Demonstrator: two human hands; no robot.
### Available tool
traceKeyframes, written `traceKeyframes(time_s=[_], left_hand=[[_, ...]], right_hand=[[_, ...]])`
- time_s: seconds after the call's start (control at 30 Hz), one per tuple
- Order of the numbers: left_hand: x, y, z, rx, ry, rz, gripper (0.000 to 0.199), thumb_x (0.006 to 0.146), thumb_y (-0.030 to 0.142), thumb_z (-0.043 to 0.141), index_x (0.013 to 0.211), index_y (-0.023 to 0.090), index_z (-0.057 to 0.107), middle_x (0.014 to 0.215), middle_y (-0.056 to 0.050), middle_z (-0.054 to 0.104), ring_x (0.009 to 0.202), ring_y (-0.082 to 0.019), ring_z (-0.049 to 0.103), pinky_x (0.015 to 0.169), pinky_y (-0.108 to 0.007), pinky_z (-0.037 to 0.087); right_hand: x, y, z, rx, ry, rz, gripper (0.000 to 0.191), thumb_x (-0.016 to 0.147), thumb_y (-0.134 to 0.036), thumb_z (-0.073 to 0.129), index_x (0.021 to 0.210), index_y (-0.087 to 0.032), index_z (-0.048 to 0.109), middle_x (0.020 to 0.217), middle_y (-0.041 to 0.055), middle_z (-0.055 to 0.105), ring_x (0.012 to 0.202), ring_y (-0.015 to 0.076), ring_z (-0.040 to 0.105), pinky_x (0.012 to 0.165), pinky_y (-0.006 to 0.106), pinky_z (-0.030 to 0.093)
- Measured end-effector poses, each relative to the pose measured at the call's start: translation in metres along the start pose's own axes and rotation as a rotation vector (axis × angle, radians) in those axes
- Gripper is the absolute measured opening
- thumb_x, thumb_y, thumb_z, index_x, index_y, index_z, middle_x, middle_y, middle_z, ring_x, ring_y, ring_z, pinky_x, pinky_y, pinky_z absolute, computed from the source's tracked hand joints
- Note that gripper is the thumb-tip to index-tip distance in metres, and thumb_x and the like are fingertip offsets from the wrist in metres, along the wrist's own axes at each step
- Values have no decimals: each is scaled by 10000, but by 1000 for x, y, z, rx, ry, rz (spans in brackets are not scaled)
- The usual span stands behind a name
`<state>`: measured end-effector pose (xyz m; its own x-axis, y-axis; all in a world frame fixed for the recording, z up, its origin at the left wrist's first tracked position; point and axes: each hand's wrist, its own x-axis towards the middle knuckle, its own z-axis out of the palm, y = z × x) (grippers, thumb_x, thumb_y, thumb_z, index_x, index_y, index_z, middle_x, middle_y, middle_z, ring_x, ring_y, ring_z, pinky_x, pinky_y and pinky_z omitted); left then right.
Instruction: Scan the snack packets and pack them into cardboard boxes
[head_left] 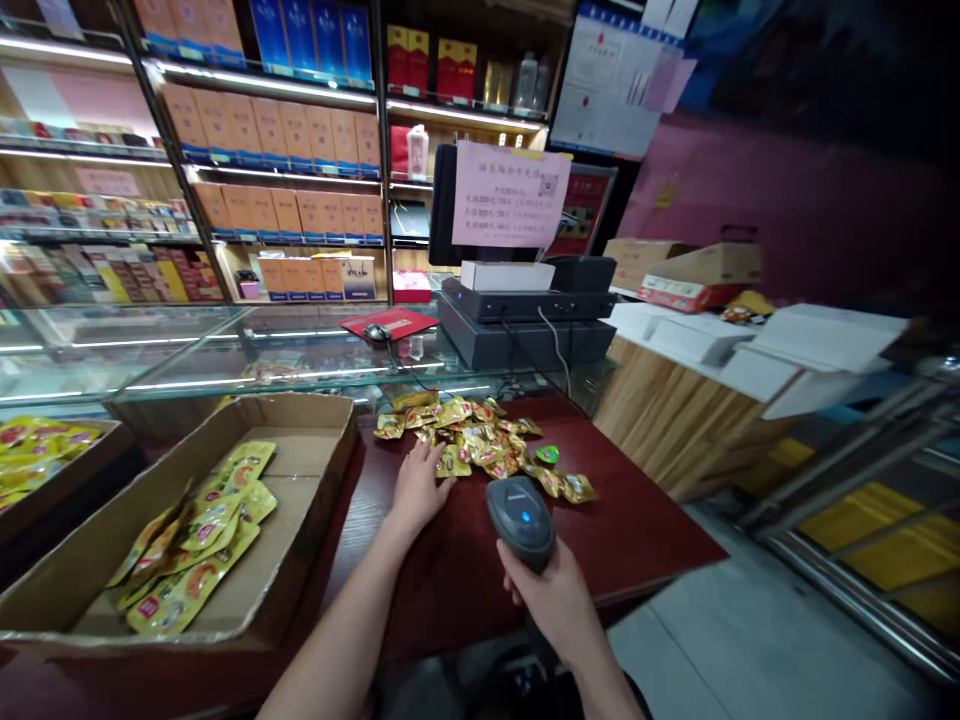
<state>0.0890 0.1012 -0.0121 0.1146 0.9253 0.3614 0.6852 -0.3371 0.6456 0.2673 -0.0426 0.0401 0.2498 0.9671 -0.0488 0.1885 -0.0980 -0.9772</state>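
My right hand (553,592) is wrapped round the handle of a dark grey barcode scanner (519,508), whose blue light is lit. The scanner is held above the dark red tabletop (637,545). My left hand (421,482) lies at the near left edge of a heap of small gold-wrapped snack packets (484,440), with its fingers stretched out and touching them. Whether a packet is under the fingertips is hidden. One small green packet (547,455) lies at the right of the heap.
To the left stands an open cardboard box (315,480) with several yellow snack pouches (202,540). Behind are a glass counter (292,345), a mouse (376,332) and a monitor with a pink notice (510,195). White boxes (810,360) sit on the wooden cabinet (660,420) at right.
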Motion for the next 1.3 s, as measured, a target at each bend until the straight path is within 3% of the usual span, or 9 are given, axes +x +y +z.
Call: traceKeyframes(time_s=[0.07, 0.2, 0.4, 0.53, 0.67, 0.8, 1.0, 1.1, 1.3], left_hand=[[-4, -4, 1, 75, -72, 22, 597, 785, 275, 732, 1362, 200, 596, 1508, -178, 496, 1414, -353, 425, 1172, -501, 296], [-9, -2, -12, 169, -110, 42, 550, 824, 352, 717, 1344, 209, 614, 1380, -155, 615, 1279, -328, 541, 1072, -445, 398], [-10, 7, -26, 206, -140, 18, 384, 804, 276, 729, 1183, 221, 712, 1179, -134, 730, 1091, -306, 643, 951, -379, 443], [-10, 8, -28, 23, -22, -37, 301, 806, 304, 695, 1094, 235, 751, 1057, -120, 768, 936, -282, 693, 856, -333, 459], [-6, 4, -27, -255, 165, -164, 235, 846, 386, 622, 881, 210, 774, 778, -55, 746, 718, -215, 669, 697, -267, 442], [1, -6, -21, -593, 116, -347, 447, 816, 563, 609, 683, 149, 714, 565, -10, 625, 528, -150, 544, 500, -225, 352], [0, -5, -17, -1079, -37, -438, 550, 575, 552, 867, 915, 139, 738, 790, -62, 760, 678, -186, 686, 657, -281, 535], [-1, -3, -18, -1126, -50, -457, 638, 490, 489, 934, 977, 130, 732, 855, -91, 778, 742, -204, 718, 724, -307, 558], [-1, -3, -17, -1131, -50, -429, 629, 495, 435, 946, 996, 118, 734, 933, -112, 788, 812, -209, 733, 780, -311, 562]], right_hand=[[1, -1, 2, -6, -3, 9, 365, 691, -524, 747, 757, -209, 576, 483, -24, 601, 413, 163, 570, 434, 269, 476], [5, 2, 10, -1, -7, -4, 350, 696, -499, 741, 786, -200, 583, 482, -28, 599, 406, 156, 561, 424, 261, 467], [7, 13, 18, 50, -49, -29, 352, 740, -483, 726, 875, -181, 606, 529, -20, 620, 439, 161, 579, 411, 252, 468], [4, 9, 17, 65, -35, -7, 375, 712, -480, 746, 885, -176, 610, 542, -22, 617, 448, 163, 584, 408, 251, 471], [2, 2, 16, 46, -25, 1, 370, 695, -478, 750, 859, -177, 610, 529, -20, 618, 437, 162, 586, 410, 249, 468], [0, 1, 18, 48, -35, -19, 356, 721, -469, 737, 884, -184, 601, 507, -35, 606, 420, 152, 574, 408, 238, 460], [-6, -4, 23, 45, -62, -59, 278, 752, -429, 724, 822, -201, 579, 513, -36, 603, 409, 128, 551, 401, 212, 434], [-8, -8, 25, 40, -78, -71, 259, 757, -415, 722, 806, -205, 578, 503, -39, 593, 403, 126, 543, 405, 212, 434], [-9, -11, 29, 37, -115, -88, 249, 745, -391, 718, 826, -193, 591, 498, -41, 573, 415, 133, 533, 402, 217, 428]])
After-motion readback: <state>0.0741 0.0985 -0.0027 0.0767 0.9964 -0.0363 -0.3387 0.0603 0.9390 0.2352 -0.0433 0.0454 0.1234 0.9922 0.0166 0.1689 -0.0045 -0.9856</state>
